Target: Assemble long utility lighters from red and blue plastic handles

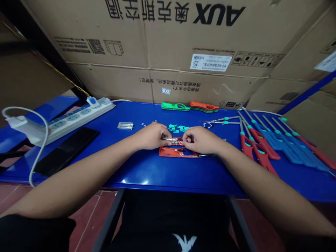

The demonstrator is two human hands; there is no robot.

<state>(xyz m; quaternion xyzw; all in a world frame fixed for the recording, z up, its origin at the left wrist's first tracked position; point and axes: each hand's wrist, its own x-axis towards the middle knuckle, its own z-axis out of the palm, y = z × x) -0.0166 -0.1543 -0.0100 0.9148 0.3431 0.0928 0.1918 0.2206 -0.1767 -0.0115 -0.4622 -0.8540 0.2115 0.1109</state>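
My left hand (153, 135) is closed, thumb and fingers on a small clear fuel tank (170, 139) that sits at a red lighter shell half (179, 142). On the right end of that shell, my right hand (201, 139) is pinched shut by some thin white wire; its fingertips hide what they hold. A second red lighter shell half (169, 152) lies just nearer to me, with a white wire and a metal rod along its right end. Small green plastic pieces (183, 128) are scattered beyond my hands.
Stacked green shells (175, 106) and orange shells (204, 106) stand at the back. Long-necked red lighters (259, 143) and blue ones (296, 150) lie right. At left are a power strip (78, 115), a black phone (68, 150) and a clear tank (125, 125). A cardboard wall (126, 84) stands behind.
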